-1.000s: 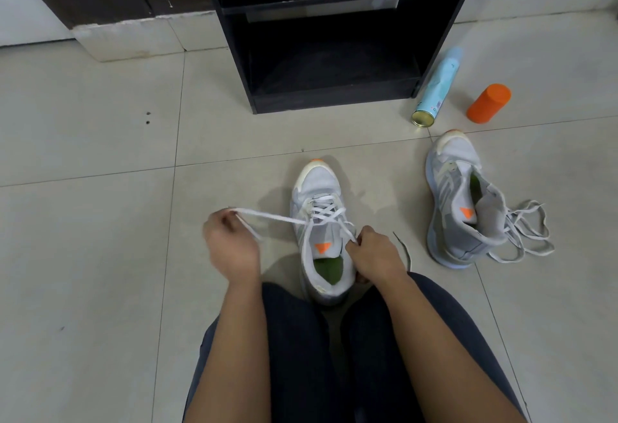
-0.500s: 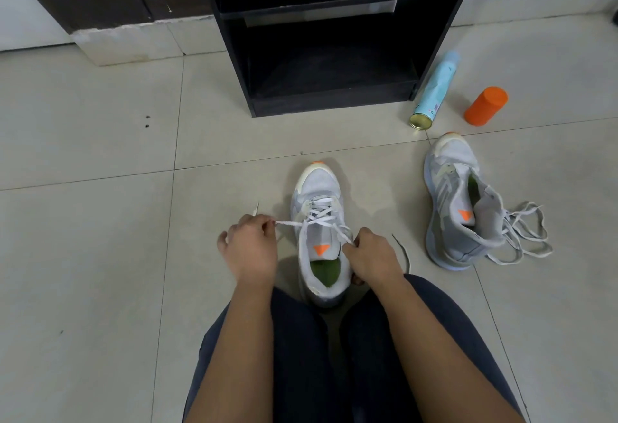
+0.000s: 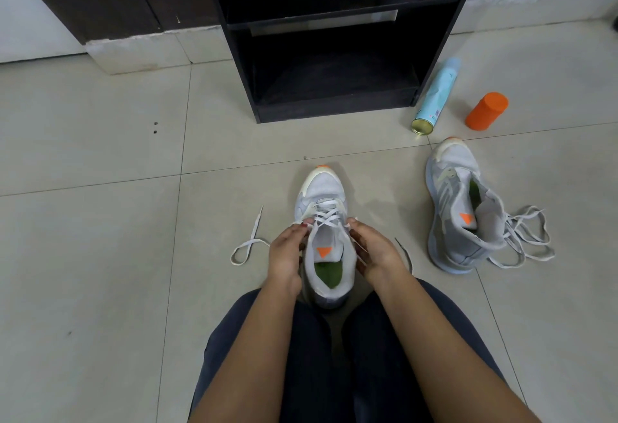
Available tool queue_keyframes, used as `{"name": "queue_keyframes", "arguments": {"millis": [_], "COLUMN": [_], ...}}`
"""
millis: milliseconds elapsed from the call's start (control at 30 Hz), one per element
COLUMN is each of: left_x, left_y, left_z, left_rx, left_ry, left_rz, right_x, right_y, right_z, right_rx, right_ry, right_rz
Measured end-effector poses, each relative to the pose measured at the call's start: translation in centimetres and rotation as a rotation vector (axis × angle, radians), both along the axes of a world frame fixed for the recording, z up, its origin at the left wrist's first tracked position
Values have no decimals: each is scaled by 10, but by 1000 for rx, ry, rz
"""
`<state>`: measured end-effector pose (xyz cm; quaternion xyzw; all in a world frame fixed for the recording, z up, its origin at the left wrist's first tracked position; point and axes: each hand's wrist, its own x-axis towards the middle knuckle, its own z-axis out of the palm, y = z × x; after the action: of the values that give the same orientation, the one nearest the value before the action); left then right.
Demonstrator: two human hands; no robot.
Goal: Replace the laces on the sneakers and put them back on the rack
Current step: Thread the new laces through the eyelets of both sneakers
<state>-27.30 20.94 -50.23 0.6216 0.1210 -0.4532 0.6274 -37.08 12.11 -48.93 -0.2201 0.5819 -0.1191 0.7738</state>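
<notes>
Sneaker [image 3: 322, 190], white with an orange tongue mark, stands upright on the floor [image 3: 100, 255] between the person's legs, toe pointing away. The left hand [image 3: 287, 252] and right hand [image 3: 376, 248] flank its opening. Each grip is closed, fingertips pinching the lace [image 3: 329, 213] near the upper eyelets. A lace end [image 3: 256, 224] loops on the floor left of the grip. Right of the grip a second sneaker [image 3: 461, 215] leans on its side, loose laces [image 3: 526, 238] spilled beside it. Beyond the grip stands a black rack [image 3: 334, 111], with a spray can [image 3: 434, 98] and an orange bottle [image 3: 486, 111] beside it.
</notes>
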Motion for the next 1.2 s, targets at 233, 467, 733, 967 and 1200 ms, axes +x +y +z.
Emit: {"name": "queue_keyframes", "arguments": {"millis": [233,467,733,967,1200], "left_x": [1,1,5,14,23], "left_y": [2,0,4,9,8], "left_z": [4,7,-2,-3,-12], "left_rx": [20,3,181,402,145], "left_ry": [105,92,-1022,-1403,-923], "left_rz": [161,159,-648,-862,-360], "right_x": [-5,-4,3,5,-3], "right_y": [-3,-3,-3,10,-8], "right_z": [-11,-11,-16,-16,-3], "right_rx": [-23,77,-1224,-1544,-1461], "right_ry": [29,67,93,473,480], "right_rz": [-183,-151,366,1100,831]}}
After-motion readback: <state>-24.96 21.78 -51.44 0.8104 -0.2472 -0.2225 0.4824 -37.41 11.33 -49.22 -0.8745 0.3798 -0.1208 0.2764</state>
